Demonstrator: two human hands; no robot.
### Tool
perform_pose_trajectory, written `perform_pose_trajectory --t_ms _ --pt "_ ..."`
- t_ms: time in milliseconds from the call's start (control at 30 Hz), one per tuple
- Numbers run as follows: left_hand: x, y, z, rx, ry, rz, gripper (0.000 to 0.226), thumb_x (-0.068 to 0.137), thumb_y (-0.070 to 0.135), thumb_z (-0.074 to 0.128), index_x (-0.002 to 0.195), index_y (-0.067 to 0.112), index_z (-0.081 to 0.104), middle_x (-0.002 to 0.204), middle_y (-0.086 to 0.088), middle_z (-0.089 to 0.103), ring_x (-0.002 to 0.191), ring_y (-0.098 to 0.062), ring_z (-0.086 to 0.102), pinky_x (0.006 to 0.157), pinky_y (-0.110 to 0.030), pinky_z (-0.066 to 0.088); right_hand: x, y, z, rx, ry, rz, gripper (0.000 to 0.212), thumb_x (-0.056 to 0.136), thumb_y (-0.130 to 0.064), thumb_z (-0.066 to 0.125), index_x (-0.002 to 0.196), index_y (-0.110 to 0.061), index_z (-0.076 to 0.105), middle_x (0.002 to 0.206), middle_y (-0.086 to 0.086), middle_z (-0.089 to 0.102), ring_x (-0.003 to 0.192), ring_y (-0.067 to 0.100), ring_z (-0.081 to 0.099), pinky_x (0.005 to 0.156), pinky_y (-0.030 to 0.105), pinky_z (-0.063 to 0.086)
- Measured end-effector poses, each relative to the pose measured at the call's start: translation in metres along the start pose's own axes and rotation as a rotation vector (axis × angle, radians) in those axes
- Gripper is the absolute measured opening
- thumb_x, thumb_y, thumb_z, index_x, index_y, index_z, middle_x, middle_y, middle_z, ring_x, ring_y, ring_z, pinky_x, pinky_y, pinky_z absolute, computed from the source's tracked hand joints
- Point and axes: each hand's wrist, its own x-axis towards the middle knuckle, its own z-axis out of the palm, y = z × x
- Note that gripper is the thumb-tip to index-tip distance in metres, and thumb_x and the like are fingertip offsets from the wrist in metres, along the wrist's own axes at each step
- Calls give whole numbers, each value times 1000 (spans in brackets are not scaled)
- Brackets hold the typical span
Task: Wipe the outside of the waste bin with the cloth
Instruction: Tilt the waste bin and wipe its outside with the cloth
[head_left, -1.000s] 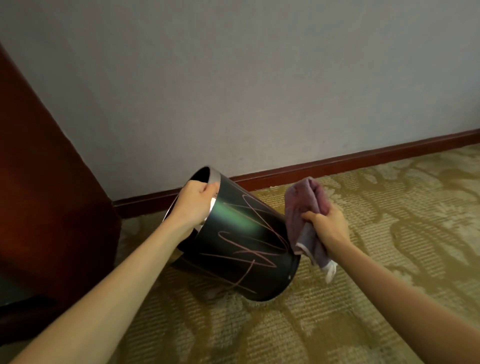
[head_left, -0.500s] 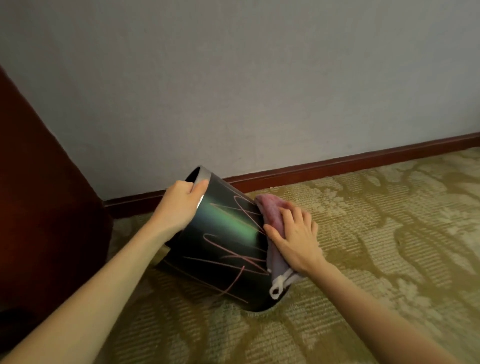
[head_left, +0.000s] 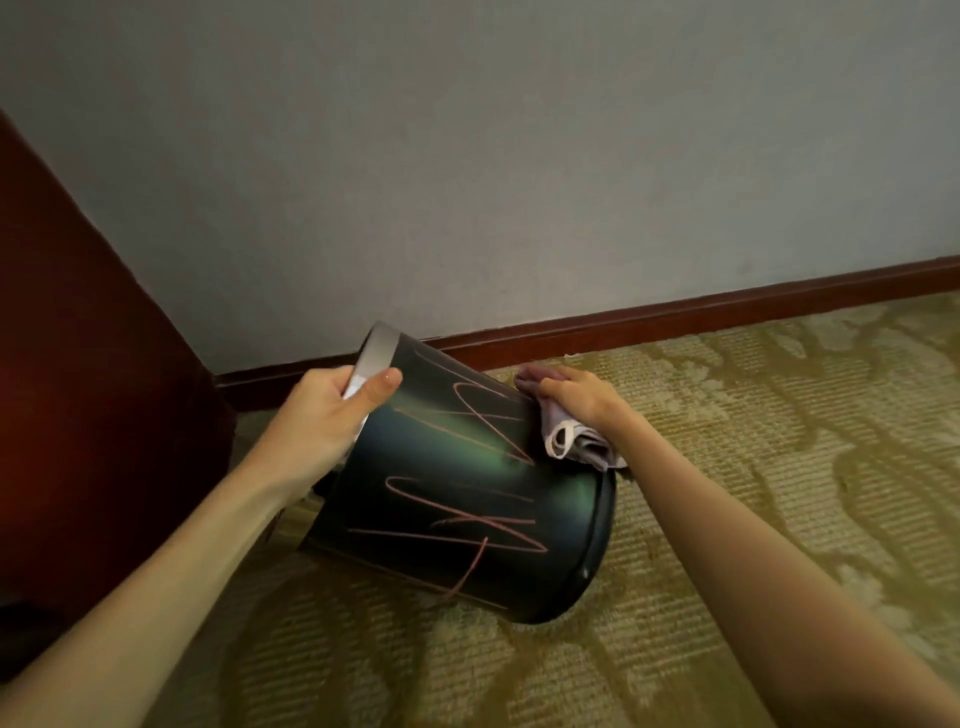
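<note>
Patterned carpet (head_left: 727, 519) underfoot; our left hand (head_left: 322, 415) grips the tilted black waste bin (head_left: 457, 499) by its rim, right hand (head_left: 582, 400) pressing the mauve cloth (head_left: 571, 441) against its far side.

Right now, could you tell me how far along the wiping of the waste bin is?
Done: the waste bin is tipped, with the left hand gripping its rim. In hand: the right hand presses the cloth against the bin's far upper side. Left: pink scribbles cover the near face, so most wiping seems ahead.
</note>
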Motion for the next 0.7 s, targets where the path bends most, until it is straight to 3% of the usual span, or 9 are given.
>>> perform_pose_trajectory --t_ms 133,200,333,467,567,700 --pt "3 -6 1 166 172 20 54 90 51 47 73 4 67 70 -21 67 68 -34 65 61 -40 48 0 -5 1 -3 25 -31 27 88 -41 49 106 -46 67 135 -7 60 124 26 51 104 37 38" --pt "4 -8 0 255 236 31 49 93 41 46 67 5 65 67 -20 66 66 -33 63 57 -40 46 -10 -7 6 -35 85 -59 29 87 -42 45 106 -50 66 132 -6 62 120 28 54 101 39 42" --pt "8 -11 -5 297 240 12 48 94 39 44 66 6 63 67 -20 64 67 -33 62 56 -36 42 -39 -15 24 -51 323 -73 38 82 -48 39 114 -51 61 124 -5 65 108 28 59 80 34 42" --pt "14 -9 -5 333 245 8 45 94 40 42 76 5 64 76 -19 66 74 -33 62 67 -47 49 -66 -25 47 -28 545 -74 38 81 -41 43 108 -25 64 123 4 64 114 29 55 91 42 44" --pt "20 -5 -4 372 245 17 45 95 39 41 78 3 62 76 -20 64 75 -33 60 63 -41 44 -88 -24 72 -30 668 -91 51 82 -40 44 127 -23 58 141 1 54 138 24 38 111 43 31" --pt "27 -4 -6 375 166 -52 51 95 43 39 81 0 62 81 -25 64 78 -37 61 64 -38 42 -113 -24 106 -102 816 -146 62 79 -44 40 135 -20 53 146 3 49 142 28 33 114 45 24"
